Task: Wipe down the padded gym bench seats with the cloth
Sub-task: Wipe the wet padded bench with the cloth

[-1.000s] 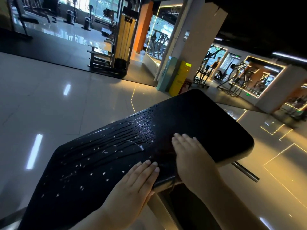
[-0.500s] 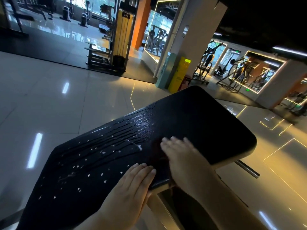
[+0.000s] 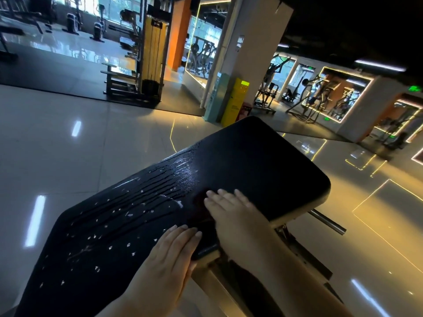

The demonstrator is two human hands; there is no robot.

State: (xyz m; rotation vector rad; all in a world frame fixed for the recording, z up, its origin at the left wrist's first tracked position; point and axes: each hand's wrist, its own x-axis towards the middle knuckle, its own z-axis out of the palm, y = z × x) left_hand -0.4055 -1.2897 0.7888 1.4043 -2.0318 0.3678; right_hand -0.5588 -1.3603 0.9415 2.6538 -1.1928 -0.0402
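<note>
A long black padded vinyl bench seat (image 3: 247,165) runs from the near left to the far right, its rounded far end raised above a glossy pale tiled floor (image 3: 68,156). The left hand (image 3: 169,259) lies flat on the pad near its right edge, fingers together and stretched out, its grip open on nothing. The right hand (image 3: 231,209) lies just beyond it, also flat with fingers extended and pressed palm-down on a dark reddish cloth (image 3: 201,207), of which only a dim patch shows at the left of the fingers (the rest is hidden under the palm, and it is hard to tell apart from the pad). That grip is not closed around the cloth; the hand only presses it flat against the pad.

Left of both hands the pad is wet: thin parallel streaks (image 3: 160,186) run along its length, and scattered bright droplets (image 3: 109,229) dot the nearer half. The far right part of the pad looks matte and dry.

Under the right edge a pale metal frame (image 3: 290,216) carries the pad, with a dark round bar (image 3: 327,221) sticking out towards the right. Farther off stand a yellow-panelled weight-stack machine (image 3: 153,53), a white square pillar (image 3: 249,53) and a yellow upright box (image 3: 235,101) at its foot.
</note>
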